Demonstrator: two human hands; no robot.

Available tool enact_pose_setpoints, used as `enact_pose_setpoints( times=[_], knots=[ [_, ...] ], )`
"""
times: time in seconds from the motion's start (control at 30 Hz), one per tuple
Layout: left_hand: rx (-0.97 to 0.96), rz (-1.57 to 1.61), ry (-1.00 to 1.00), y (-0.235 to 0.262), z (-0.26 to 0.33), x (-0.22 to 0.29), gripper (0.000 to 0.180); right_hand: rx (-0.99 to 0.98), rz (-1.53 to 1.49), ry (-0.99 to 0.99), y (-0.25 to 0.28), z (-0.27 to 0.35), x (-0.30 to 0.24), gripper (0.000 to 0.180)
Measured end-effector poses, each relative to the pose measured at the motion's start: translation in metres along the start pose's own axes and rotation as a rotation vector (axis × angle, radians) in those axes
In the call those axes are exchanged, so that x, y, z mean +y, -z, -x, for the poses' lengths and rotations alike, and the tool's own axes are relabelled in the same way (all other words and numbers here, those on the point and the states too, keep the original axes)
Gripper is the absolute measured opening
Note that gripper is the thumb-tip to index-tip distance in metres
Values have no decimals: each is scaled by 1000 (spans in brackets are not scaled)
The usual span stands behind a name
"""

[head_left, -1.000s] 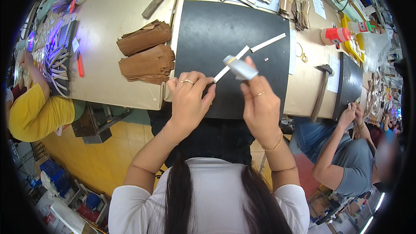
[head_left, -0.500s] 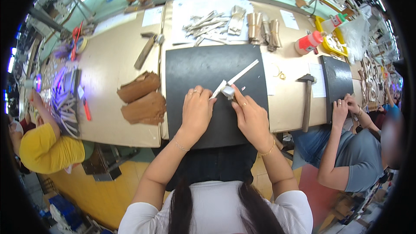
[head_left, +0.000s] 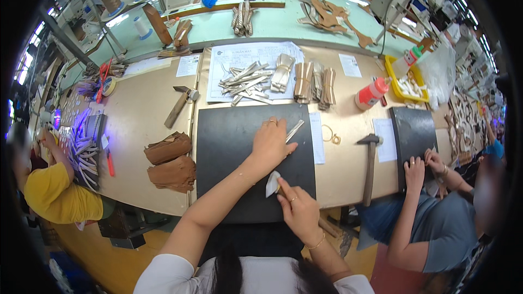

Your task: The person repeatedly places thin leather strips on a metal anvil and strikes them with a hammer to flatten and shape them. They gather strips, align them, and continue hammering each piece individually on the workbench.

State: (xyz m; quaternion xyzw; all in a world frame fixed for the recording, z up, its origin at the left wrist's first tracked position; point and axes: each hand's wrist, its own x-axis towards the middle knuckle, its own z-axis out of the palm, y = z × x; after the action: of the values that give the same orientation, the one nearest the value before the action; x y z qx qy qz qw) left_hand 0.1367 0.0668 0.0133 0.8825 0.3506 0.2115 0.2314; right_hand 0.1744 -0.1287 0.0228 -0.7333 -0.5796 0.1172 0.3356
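Note:
On the black work board (head_left: pixel 229 130), my left hand (head_left: pixel 271 142) lies over a narrow pale strip (head_left: pixel 295 130). Its fingers bend down onto the strip and the thumb stands off to the right; the fingertips are hidden. One end of the strip shows between thumb and fingers. My right hand (head_left: pixel 300 212) is closed round the handle of a small tool with a flat, pale grey head (head_left: pixel 273 184). That head is over the near part of the board, apart from the strip. Most of the handle is hidden by my fingers.
Brown leather pieces (head_left: pixel 170 166) and a hammer (head_left: pixel 180 106) lie left. Pale strips (head_left: pixel 248 81) and tied bundles (head_left: pixel 316 84) lie beyond the board. Right are a red bottle (head_left: pixel 372 93), a yellow basket (head_left: pixel 408 95) and another hammer (head_left: pixel 369 169). Co-workers sit on both sides.
My left hand has moved farther along the strip, toward its far end. My right hand has drawn the tool back toward me, away from the strip. The view has tilted up.

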Motion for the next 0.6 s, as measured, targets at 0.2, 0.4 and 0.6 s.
enact_pose_setpoints(
  times=[0.2,0.4,0.6],
  knots=[
    [-252,-176,-36,-12,-23,-11,33,-52,8,10,3,-1,3,49],
    [-326,-79,-56,11,-23,-50,27,-64,5,11,2,0,5,48],
    [-380,575,329,58,-35,-87,23,-39,-12,76,-4,-22,8,48]
  ],
)
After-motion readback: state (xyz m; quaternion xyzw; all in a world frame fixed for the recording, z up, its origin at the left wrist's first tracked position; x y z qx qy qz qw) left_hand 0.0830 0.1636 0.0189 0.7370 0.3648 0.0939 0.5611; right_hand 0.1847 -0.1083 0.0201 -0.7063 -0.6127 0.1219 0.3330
